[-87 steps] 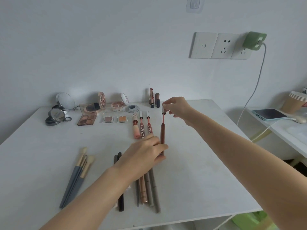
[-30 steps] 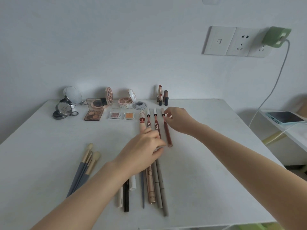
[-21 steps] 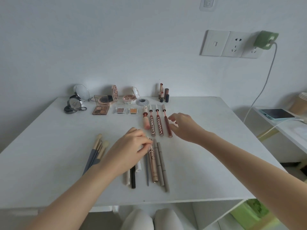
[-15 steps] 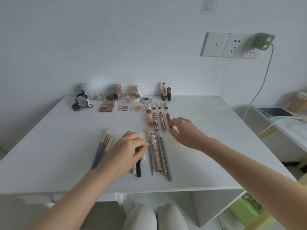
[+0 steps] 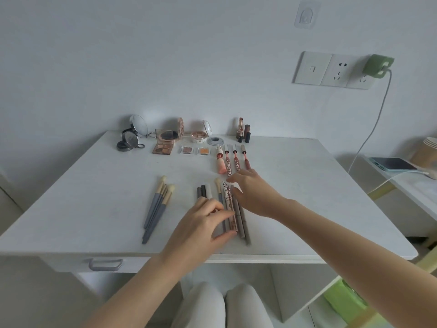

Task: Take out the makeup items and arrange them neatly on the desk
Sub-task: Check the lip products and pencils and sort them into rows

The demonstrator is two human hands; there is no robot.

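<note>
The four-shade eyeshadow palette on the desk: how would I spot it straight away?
Look along the back edge of the white desk, near the wall. Just right of the round mirror compacts lies the eyeshadow palette, its lid standing open. Unlike the two small single-colour pans to its right, it holds four brown shades in one rose-gold case.

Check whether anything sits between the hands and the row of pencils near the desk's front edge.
Nothing visible does. The left hand and right hand already rest on the row of pencils; the brushes lie apart to the left.
</note>
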